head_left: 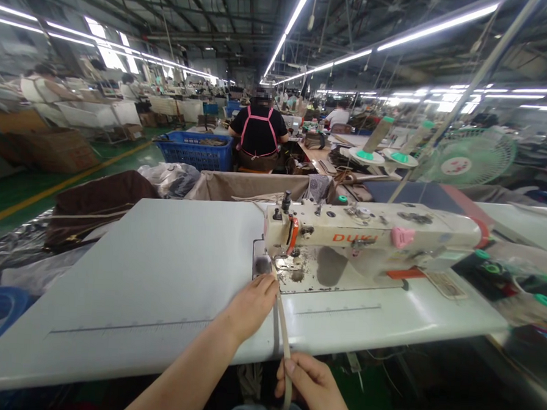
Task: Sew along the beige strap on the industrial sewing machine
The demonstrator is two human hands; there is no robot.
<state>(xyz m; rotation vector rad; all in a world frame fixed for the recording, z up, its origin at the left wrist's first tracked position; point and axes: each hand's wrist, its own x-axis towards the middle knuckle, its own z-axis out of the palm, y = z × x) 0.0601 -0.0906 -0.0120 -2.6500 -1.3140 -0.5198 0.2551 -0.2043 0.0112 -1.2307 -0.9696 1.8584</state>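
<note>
A narrow beige strap [283,328] runs from the needle area of a white sewing machine [373,235] down over the table's front edge. My left hand [250,305] rests on the white table [151,272], its fingertips pressing the strap just in front of the presser foot [283,262]. Below the table edge, my right hand [312,387] pinches the strap's lower part between thumb and fingers. The strap's end hangs out of sight near my lap.
Thread cones [541,292] stand at the right of the machine. A green fan [468,160] is behind it. A person in a black shirt sits ahead beside a blue basket [198,149]. Brown fabric [99,205] and bags lie left of the table.
</note>
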